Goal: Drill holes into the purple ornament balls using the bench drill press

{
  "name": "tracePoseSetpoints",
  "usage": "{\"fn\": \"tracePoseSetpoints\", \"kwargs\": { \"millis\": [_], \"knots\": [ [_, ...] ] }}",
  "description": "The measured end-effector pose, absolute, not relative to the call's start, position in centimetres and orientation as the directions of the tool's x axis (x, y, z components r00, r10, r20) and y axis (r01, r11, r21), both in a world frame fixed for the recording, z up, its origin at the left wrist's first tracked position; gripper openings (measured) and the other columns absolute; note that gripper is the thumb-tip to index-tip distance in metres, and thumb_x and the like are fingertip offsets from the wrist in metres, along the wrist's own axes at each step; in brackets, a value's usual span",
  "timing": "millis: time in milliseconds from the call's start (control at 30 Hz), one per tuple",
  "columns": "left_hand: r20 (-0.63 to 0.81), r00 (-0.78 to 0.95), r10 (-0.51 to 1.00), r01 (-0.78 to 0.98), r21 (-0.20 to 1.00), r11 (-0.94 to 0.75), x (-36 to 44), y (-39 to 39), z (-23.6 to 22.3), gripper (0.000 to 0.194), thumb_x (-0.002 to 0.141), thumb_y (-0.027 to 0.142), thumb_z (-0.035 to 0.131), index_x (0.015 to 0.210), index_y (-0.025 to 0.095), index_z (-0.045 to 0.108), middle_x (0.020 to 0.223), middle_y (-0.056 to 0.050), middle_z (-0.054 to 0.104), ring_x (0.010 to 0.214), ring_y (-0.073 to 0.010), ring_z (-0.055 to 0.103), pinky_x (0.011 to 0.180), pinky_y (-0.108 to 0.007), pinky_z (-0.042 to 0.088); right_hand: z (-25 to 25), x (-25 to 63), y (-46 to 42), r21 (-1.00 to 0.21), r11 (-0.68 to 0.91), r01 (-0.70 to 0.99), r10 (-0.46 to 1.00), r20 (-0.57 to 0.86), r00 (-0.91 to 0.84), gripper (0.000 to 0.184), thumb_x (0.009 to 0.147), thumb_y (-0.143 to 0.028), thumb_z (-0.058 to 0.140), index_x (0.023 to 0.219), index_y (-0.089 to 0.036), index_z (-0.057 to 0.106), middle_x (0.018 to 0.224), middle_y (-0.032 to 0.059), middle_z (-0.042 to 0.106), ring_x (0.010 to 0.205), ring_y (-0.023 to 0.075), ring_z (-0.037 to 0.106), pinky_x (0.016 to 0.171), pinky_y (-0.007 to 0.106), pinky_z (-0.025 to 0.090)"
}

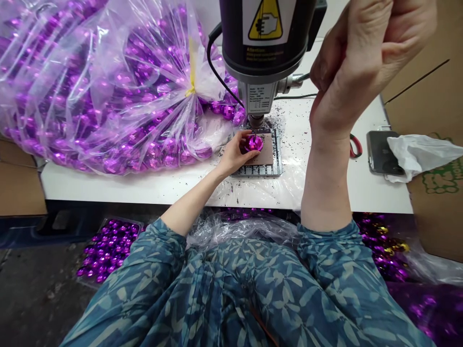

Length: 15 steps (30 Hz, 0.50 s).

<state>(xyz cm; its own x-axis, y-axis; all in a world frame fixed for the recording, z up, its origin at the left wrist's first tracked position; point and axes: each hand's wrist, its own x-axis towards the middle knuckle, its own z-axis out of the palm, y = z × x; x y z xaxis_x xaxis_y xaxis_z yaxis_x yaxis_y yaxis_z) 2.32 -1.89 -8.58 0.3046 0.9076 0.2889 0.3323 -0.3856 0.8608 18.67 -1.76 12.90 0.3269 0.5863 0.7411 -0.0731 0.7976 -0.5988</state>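
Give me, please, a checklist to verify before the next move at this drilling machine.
1. Purple ball below the drilling machine: ok, over the brown board.
2. Left hand steadying the ball: ok, thumb and fingers at its sides.
3. Left fingers well away from the drilling point: seemingly not ok, they are close.
4. Right hand firmly on the lever: cannot tell, grip hidden.
5. Table swept: not ok, dark crumbs scattered.

Bag [119,91] lies left of drill [265,60], phone [380,153] right.
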Motion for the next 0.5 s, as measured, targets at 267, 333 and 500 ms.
{"fn": "tracePoseSetpoints", "kwargs": {
  "millis": [267,333,500],
  "knots": [
    [0.336,0.268,0.903,0.384,0.822,-0.421,2.9,-2.2,-9.3,0.055,0.083,0.035,0.087,0.13,0.024,0.06,0.122,-0.009,0.072,0.115,-0.0275,0.069,0.102,-0.049,0.059,12.7,18.4,-2.5,-0.553,0.823,-0.126,0.552,0.73,0.403,0.049,0.064,-0.058,0.071,0.066,-0.015,0.05,0.052,-0.009,0.029,0.037,-0.0056,0.035,0.041,0.012,0.015],
    [0.339,0.27,0.901,0.377,0.824,-0.423,2.9,-2.2,-9.4,0.055,0.083,0.036,0.087,0.13,0.024,0.06,0.123,-0.009,0.072,0.115,-0.0272,0.069,0.103,-0.049,0.059,12.2,18.4,-2.6,-0.534,0.839,-0.104,0.523,0.74,0.422,0.043,0.069,-0.055,0.07,0.072,-0.013,0.059,0.056,-0.0089,0.041,0.039,-0.0068,0.037,0.042,0.011,0.017],
    [0.346,0.276,0.897,0.364,0.826,-0.43,2.8,-2.1,-9.6,0.056,0.085,0.04,0.086,0.131,0.024,0.059,0.124,-0.009,0.071,0.115,-0.0268,0.07,0.101,-0.047,0.059,10.3,18.3,-3.1,-0.435,0.9,-0.01,0.388,0.792,0.471,0.028,0.087,-0.041,0.063,0.082,-0.014,0.07,0.08,-0.007,0.068,0.044,-0.0108,0.043,0.057,0.007,0.045]
  ]
}}
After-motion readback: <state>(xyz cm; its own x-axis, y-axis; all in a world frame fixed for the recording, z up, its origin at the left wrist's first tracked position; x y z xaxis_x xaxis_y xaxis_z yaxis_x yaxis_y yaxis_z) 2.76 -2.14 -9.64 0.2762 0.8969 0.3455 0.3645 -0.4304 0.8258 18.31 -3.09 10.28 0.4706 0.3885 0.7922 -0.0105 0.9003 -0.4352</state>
